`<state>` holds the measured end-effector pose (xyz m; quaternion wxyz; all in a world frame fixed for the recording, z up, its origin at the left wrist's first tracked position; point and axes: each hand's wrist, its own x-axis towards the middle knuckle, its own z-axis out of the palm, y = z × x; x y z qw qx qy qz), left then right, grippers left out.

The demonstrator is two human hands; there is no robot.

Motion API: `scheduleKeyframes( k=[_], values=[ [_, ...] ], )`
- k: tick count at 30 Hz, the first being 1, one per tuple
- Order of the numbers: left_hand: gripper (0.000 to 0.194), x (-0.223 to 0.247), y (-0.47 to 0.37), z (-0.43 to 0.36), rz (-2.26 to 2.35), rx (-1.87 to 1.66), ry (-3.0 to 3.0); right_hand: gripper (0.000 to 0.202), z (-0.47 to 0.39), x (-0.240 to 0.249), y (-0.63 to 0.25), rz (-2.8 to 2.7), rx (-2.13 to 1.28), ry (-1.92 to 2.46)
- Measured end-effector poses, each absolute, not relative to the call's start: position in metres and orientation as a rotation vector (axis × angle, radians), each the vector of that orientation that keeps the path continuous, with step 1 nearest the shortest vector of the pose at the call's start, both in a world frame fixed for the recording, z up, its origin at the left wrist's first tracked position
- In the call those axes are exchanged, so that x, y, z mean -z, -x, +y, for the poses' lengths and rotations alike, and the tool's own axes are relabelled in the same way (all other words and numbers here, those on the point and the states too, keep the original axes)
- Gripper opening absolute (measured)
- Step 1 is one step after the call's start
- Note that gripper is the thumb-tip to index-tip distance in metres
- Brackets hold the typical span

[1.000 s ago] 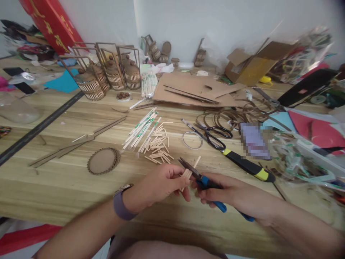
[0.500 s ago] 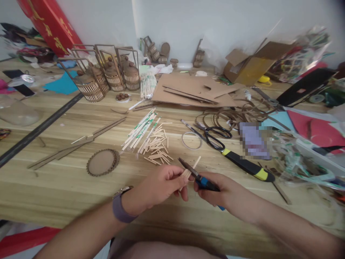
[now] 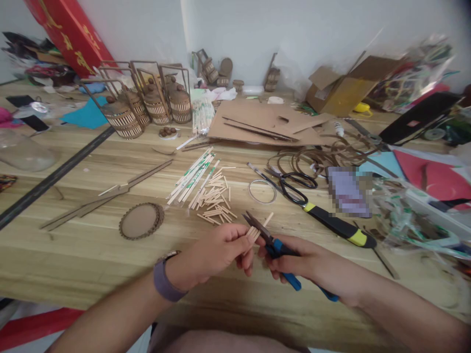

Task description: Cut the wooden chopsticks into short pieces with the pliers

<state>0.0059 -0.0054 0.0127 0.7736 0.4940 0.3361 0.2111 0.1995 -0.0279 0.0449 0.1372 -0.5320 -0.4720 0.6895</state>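
Note:
Between the thumb and fingers of my left hand is a small bundle of thin wooden sticks. Blue-handled long-nose pliers are gripped in my right hand, their dark jaws slightly apart at the bundle. One longer stick sticks out past the jaws on the right. Just beyond my hands lies a loose pile of short cut sticks. Chopsticks in printed wrappers lie to the left of that pile.
A round cardboard piece with a scalloped rim lies left. Black scissors, a metal ring and a black-and-yellow handled tool lie right. Small lidded baskets with tall handles stand behind, near a cardboard sheet.
The pliers have turned in my right hand and opened: their jaws are now apart and both blue handles show spread. My left hand keeps the stick bundle almost in place.

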Motion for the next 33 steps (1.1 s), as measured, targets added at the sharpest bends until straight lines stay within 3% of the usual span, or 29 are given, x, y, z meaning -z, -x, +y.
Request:
scheduleKeyframes(
  k=[8,15,17,20,23,26,33],
  values=[
    [0.049,-0.011,-0.006,-0.005,0.711,-0.455,-1.085,0.009,-0.028,-0.032,-0.199,-1.544,-1.899,1.505],
    [0.036,-0.017,0.001,0.001,0.789,-0.546,-1.290,0.020,-0.023,-0.039,-0.207,-1.625,-1.767,1.512],
    [0.032,-0.019,0.004,0.004,0.879,-0.591,-1.383,0.022,-0.020,-0.039,-0.212,-1.658,-1.595,1.627],
    [0.031,-0.020,0.005,0.005,1.051,-0.537,-1.598,0.025,-0.015,-0.035,-0.217,-1.794,-0.982,1.779],
    [0.032,-0.019,0.004,0.003,1.120,-0.385,-1.843,0.021,-0.010,-0.028,-0.215,-1.965,-0.432,1.580],
    [0.028,-0.016,0.001,-0.001,1.146,-0.348,-2.049,0.016,-0.006,-0.019,-0.207,-2.195,-0.273,1.355],
    [0.027,-0.013,-0.005,-0.009,1.330,-0.240,-2.346,0.008,-0.007,-0.003,-0.192,-2.352,-0.134,1.585]
  ],
)
